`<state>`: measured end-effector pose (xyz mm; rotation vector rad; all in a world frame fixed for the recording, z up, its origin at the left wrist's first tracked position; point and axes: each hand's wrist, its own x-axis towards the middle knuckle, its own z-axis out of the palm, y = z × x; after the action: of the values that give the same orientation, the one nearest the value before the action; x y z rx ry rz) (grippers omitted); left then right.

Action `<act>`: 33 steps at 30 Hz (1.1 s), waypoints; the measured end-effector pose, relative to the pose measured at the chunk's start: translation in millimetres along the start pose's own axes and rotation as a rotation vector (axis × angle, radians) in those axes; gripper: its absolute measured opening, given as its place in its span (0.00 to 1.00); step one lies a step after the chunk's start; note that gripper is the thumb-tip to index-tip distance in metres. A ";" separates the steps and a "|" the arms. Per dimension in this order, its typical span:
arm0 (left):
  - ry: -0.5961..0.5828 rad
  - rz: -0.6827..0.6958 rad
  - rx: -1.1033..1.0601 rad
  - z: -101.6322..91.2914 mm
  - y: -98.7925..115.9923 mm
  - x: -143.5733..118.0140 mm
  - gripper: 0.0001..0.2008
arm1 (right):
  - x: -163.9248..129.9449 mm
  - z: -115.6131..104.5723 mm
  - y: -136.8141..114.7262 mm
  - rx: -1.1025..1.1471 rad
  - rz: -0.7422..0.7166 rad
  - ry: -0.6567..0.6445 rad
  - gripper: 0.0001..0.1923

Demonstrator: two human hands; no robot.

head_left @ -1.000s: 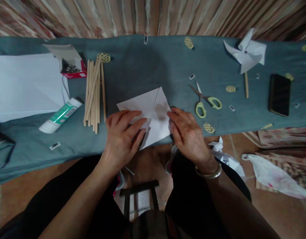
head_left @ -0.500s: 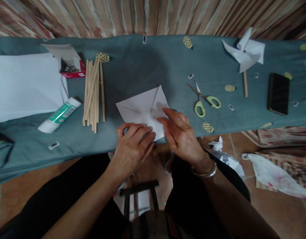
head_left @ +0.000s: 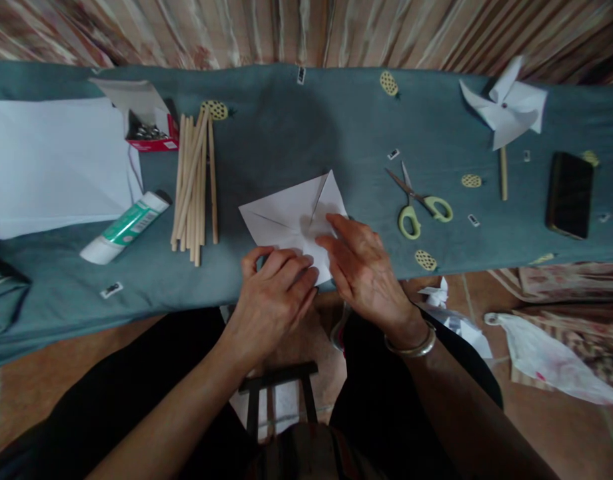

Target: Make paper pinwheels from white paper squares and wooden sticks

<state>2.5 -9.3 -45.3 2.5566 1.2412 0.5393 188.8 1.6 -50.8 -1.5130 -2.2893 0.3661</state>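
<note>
Red box [head_left: 159, 145] — metal pins [head_left: 147, 131], perhaps, left hand [head_left: 274, 293] on paper [head_left: 285, 207]

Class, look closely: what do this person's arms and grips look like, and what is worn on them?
The left forearm and right forearm show no sleeves. A shiny, silver-toned bangle circles the right one at the wrist. The left grip and right grip are ungloved.

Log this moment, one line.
left hand: on paper, near edge | right hand: over paper, right side | scissors: open, right of paper
</note>
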 end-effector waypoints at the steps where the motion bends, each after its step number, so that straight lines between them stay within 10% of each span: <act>1: -0.011 -0.013 -0.001 -0.6 0.4 0.2 0.10 | 0.1 -0.1 -0.4 -0.006 -0.004 0.001 0.18; 33: 0.169 0.149 0.048 4.6 -17.4 -7.0 0.07 | -21.7 -21.7 5.6 0.289 -0.003 -0.087 0.21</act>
<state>-11.7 -4.5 -57.5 2.7066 1.1325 0.7810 210.6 -16.0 -37.2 -1.3708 -2.1881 0.7403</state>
